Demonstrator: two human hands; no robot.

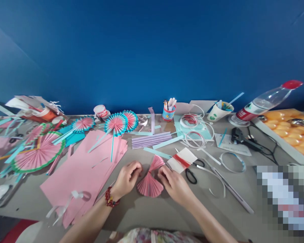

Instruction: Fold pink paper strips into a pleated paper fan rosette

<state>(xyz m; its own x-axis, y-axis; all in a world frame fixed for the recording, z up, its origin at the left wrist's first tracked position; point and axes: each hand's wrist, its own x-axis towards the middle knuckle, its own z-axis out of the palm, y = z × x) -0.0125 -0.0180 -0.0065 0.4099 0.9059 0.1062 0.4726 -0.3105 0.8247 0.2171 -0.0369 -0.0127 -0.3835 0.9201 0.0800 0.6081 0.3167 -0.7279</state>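
Between my hands stands a pink pleated paper (150, 187), pinched at the waist into a bow shape, with red thread around its narrow middle. My left hand (126, 179) is on its left, fingers curled and pressed together, a little apart from the paper. On the other side, my right hand (176, 184) has its fingertips closed close to the paper's upper right edge. Anything thin in either hand's fingers is too small to make out. Just beyond my right hand lies a white card wound with red thread (181, 160), beside black-handled scissors (191, 175).
Pink paper sheets (73, 179) are piled at left, near finished paper fans (116, 124). Purple pleated strips (152, 140) and coiled white strips (192, 123) lie behind. At right are a glue gun (245, 140), a plastic bottle (262, 101) and a metal-looking rod (234, 190).
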